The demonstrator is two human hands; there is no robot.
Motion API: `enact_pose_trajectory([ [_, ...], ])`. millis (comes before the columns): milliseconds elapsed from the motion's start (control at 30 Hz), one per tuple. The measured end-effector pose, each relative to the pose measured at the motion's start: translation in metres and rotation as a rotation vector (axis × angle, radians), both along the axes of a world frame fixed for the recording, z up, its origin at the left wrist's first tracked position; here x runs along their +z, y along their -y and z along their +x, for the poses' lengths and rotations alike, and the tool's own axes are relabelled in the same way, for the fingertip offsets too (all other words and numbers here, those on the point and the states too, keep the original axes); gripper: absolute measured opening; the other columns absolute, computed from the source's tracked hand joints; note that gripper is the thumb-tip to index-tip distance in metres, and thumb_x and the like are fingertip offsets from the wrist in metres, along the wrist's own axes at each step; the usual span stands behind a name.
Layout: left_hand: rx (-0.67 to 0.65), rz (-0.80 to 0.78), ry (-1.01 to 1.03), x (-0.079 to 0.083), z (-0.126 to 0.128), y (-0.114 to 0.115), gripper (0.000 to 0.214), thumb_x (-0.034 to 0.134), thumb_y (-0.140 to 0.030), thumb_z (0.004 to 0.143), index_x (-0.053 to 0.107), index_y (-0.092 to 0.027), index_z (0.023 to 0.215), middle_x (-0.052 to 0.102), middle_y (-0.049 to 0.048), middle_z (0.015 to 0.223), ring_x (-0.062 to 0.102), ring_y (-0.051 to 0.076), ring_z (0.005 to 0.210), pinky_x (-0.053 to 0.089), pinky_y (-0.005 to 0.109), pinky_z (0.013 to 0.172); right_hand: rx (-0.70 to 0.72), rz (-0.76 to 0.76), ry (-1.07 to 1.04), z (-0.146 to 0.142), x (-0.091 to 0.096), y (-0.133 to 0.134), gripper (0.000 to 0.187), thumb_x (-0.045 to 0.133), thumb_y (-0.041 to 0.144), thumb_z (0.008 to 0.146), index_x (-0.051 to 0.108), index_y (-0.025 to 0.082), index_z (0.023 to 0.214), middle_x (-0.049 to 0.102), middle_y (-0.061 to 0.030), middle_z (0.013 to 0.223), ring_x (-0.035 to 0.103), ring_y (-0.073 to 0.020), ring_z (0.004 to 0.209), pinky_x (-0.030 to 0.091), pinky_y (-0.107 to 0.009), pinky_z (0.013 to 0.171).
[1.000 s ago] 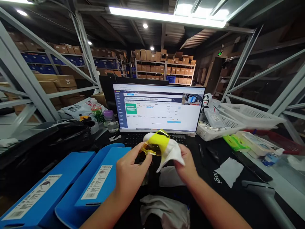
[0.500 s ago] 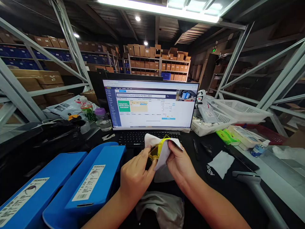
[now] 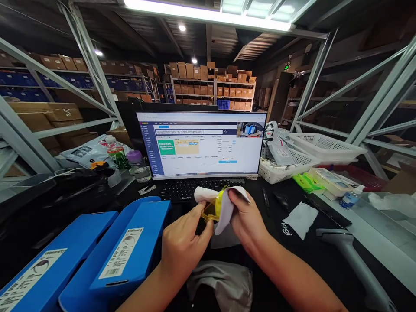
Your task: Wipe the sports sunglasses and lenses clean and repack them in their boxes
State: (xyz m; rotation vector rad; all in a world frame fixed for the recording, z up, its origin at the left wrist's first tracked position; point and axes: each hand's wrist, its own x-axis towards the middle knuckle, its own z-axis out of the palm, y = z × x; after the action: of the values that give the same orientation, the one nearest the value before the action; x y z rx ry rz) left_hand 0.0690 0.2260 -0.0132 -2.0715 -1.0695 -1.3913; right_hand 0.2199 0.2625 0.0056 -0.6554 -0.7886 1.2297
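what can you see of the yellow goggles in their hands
The yellow goggles are mostly hidden: only a glossy, amber-tinted see-through plastic lens and a brighter yellow edge show, so their full shape cannot be told. They are held up in front of the keyboard, gripped by the fingers of the left hand, while the right hand presses a white cloth against them.
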Motion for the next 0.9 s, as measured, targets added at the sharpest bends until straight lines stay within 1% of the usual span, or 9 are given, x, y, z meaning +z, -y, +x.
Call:
enact_pose_trajectory([
  [133,0.014,-0.021,-0.002,-0.004,-0.001,-0.004,0.032,0.062,-0.019,0.094,0.058,-0.016,0.125,0.077,0.0111,0.103,0.076,0.021,0.085,0.059,0.028,0.073,-0.163,-0.014,-0.029,-0.018,-0.017,0.011,0.036,0.083,0.047,0.066,0.064,0.023,0.084,0.067,-0.0020,0.080,0.058,-0.0180,0.072,0.049,-0.031,0.069],
  [200,0.036,-0.043,0.020,-0.004,-0.004,-0.006,0.025,0.062,-0.023,0.095,0.061,-0.015,0.119,0.078,0.0092,0.095,0.075,0.019,0.077,0.057,0.025,0.067,-0.198,0.063,0.114,-0.028,-0.030,0.020,0.029,0.081,0.042,0.067,0.062,0.022,0.074,0.063,-0.0007,0.073,0.053,-0.0162,0.066,0.047,-0.030,0.066],
  [267,0.050,-0.049,0.055,-0.004,-0.006,-0.008,0.020,0.062,-0.027,0.095,0.064,-0.014,0.111,0.076,0.0065,0.086,0.072,0.016,0.068,0.053,0.023,0.061,-0.210,0.144,0.239,-0.033,-0.037,0.025,0.036,0.080,0.035,0.065,0.048,0.021,0.056,0.052,0.0028,0.060,0.041,-0.0125,0.058,0.040,-0.026,0.058],
  [367,0.038,-0.061,0.101,-0.002,-0.007,-0.008,0.020,0.064,-0.030,0.094,0.066,-0.014,0.107,0.075,0.0039,0.080,0.067,0.013,0.061,0.051,0.022,0.057,-0.137,0.147,0.208,-0.027,-0.029,0.020,0.055,0.080,0.030,0.060,0.027,0.022,0.050,0.037,0.0064,0.053,0.028,-0.0089,0.055,0.029,-0.023,0.052],
  [500,-0.055,-0.048,0.071,0.003,-0.007,-0.009,0.021,0.063,-0.021,0.092,0.065,-0.014,0.112,0.077,0.0057,0.090,0.072,0.015,0.071,0.053,0.023,0.066,-0.001,-0.007,0.040,-0.005,-0.004,0.003,0.055,0.087,0.035,0.052,0.034,0.020,0.055,0.049,0.0050,0.058,0.038,-0.0092,0.057,0.033,-0.022,0.056],
  [567,-0.102,-0.066,0.037,0.008,-0.013,-0.010,0.022,0.062,-0.019,0.092,0.064,-0.013,0.113,0.078,0.0065,0.094,0.074,0.015,0.076,0.054,0.023,0.069,0.055,-0.034,0.078,0.010,0.004,-0.004,0.055,0.087,0.036,0.051,0.034,0.020,0.057,0.049,0.0050,0.060,0.039,-0.0095,0.058,0.034,-0.022,0.056],
  [733,-0.222,-0.233,-0.218,0.032,-0.041,-0.004,0.023,0.059,-0.020,0.091,0.066,-0.017,0.113,0.078,0.0054,0.099,0.074,0.017,0.080,0.055,0.024,0.070,0.300,0.248,0.657,0.050,0.011,-0.008,0.050,0.073,0.019,0.063,0.023,0.021,0.054,0.029,0.0079,0.055,0.023,-0.0079,0.054,0.018,-0.023,0.051],
  [833,-0.259,-0.407,-0.411,0.039,-0.045,0.006,0.018,0.059,-0.019,0.089,0.068,-0.019,0.105,0.077,0.0046,0.095,0.073,0.018,0.078,0.054,0.026,0.068,0.457,0.526,1.004,0.053,0.011,0.000,0.037,0.056,0.006,0.065,0.023,0.020,0.053,0.026,0.0074,0.054,0.023,-0.0091,0.056,0.023,-0.025,0.056],
  [900,-0.272,-0.494,-0.506,0.038,-0.040,0.009,0.012,0.061,-0.017,0.087,0.069,-0.019,0.095,0.076,0.0045,0.088,0.072,0.019,0.075,0.053,0.027,0.067,0.457,0.705,1.150,0.040,0.005,0.009,0.031,0.047,0.003,0.065,0.023,0.020,0.056,0.023,0.0078,0.054,0.021,-0.0093,0.055,0.028,-0.026,0.062],
])
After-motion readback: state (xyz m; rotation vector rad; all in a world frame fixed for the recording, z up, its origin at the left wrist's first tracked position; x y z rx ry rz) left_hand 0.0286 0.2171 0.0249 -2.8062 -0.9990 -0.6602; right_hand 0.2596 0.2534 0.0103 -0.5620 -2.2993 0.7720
